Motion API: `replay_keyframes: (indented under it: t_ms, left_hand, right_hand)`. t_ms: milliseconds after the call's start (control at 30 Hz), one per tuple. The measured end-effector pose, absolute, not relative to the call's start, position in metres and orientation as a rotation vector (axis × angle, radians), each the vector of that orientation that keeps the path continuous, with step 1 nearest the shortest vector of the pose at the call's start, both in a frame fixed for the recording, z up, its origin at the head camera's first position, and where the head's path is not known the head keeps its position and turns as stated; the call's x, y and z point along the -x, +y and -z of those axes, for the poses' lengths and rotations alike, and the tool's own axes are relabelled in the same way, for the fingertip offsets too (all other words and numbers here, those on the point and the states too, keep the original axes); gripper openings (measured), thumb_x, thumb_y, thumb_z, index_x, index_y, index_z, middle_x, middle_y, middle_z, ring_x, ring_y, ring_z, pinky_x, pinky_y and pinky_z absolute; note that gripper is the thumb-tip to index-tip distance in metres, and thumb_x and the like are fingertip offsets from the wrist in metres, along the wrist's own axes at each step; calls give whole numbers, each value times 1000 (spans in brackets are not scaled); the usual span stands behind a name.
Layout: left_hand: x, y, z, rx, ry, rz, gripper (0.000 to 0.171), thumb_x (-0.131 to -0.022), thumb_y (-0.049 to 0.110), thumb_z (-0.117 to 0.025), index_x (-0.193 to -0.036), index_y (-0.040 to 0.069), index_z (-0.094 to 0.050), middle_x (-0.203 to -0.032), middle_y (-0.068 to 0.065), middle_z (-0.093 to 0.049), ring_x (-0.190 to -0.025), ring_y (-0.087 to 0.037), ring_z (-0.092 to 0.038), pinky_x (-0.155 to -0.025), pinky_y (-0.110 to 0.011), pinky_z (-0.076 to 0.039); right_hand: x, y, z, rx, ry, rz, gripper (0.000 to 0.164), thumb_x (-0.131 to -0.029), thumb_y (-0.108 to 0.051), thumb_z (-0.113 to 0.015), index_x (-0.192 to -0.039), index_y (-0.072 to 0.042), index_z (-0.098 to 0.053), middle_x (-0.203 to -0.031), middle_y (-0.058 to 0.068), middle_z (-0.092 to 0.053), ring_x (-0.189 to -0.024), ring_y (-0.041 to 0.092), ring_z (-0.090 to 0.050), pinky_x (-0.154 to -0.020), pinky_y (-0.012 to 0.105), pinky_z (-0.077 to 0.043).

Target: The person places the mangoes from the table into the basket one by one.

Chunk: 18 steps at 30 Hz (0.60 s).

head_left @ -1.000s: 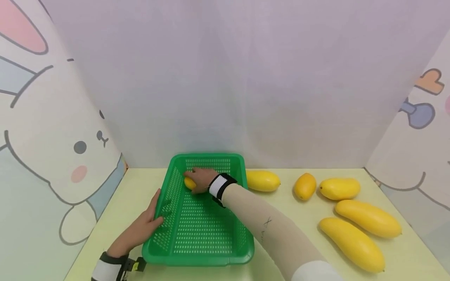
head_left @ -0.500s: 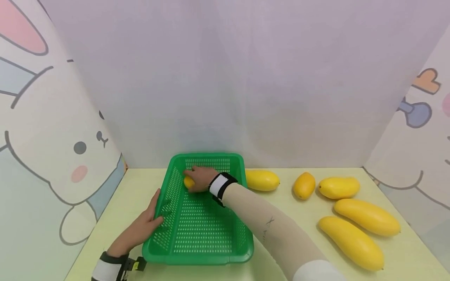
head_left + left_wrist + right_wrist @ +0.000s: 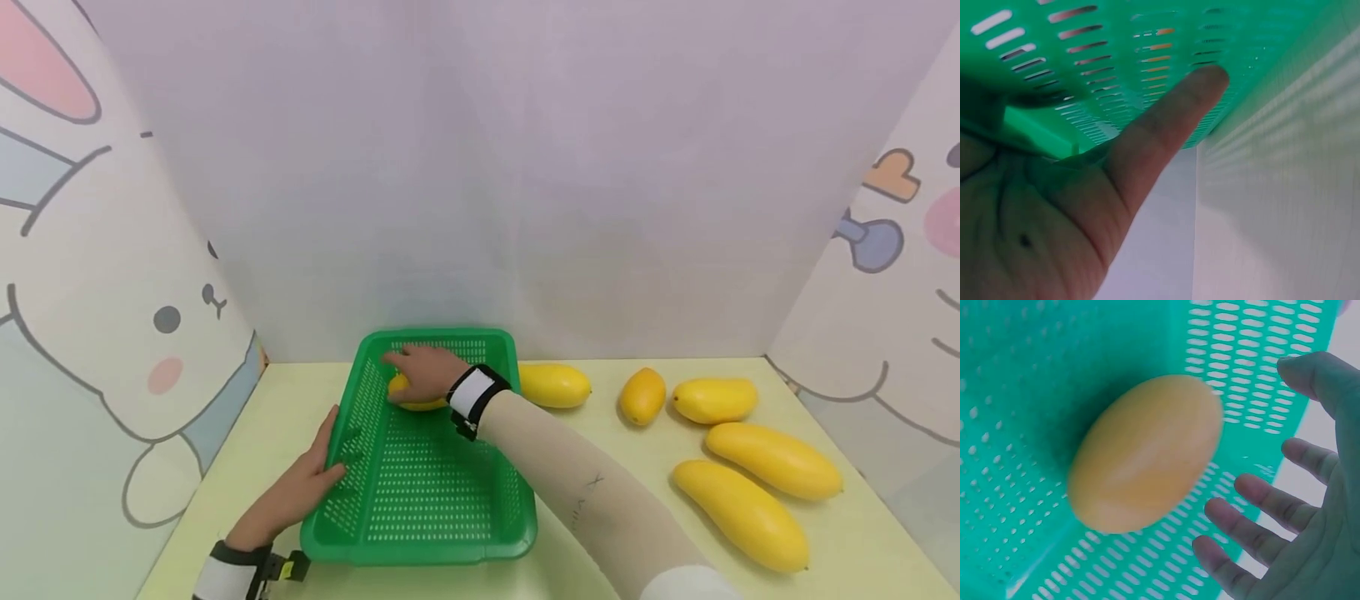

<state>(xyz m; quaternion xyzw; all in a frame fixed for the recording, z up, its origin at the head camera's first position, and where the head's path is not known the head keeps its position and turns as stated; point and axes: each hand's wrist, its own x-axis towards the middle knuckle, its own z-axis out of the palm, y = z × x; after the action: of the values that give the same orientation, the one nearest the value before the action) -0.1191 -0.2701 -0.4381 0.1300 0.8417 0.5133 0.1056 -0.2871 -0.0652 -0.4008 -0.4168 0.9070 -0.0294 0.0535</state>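
A yellow oval fruit, smooth like a mango, lies in the far left part of a green perforated plastic basket. My right hand is over it in the head view, partly covering the fruit. In the right wrist view my right hand has its fingers and thumb spread, with a gap between them and the fruit. My left hand holds the basket's left side, thumb over the rim. The left wrist view shows one straight finger along the outside of the slotted wall.
Right of the basket, a yellow fruit sits near the back wall. A smaller orange-yellow fruit and another yellow fruit stand farther right. Two long yellow fruits lie nearer the table's right edge. Rabbit-printed panels flank the table.
My right hand has let go of the fruit, its fingers spreading and lifting slightly. More of the fruit shows beneath the hand. The left hand keeps its place on the basket.
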Motion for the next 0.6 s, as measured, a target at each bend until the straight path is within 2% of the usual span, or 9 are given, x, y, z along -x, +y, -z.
replay_keyframes:
  t_ms: [433,600]
  left_hand:
    - [119,-271,440,-369,2513,-1481,78,-95,3,-40,-148,17,16,-148,-30,-9,-89,-27,-58,-66,-36,-51]
    - [120,-270,440,-354,2498,-1496,78,-96,5,-40,-148,20,16,-149,-29,-8,-93,-30,-58,-66,-35,-52]
  right_hand:
    - [265,-43,376,1426,2858,45,66,-89,-59,-45,-146,-31,-28,-137,1,-43,-123,19,-40,-100,43,-32]
    - [257,-25,367,1467,2891,76,65,-89,-59,-45,-145,-30,-30,-135,1,-45,-122,20,-40,-101,44,-32]
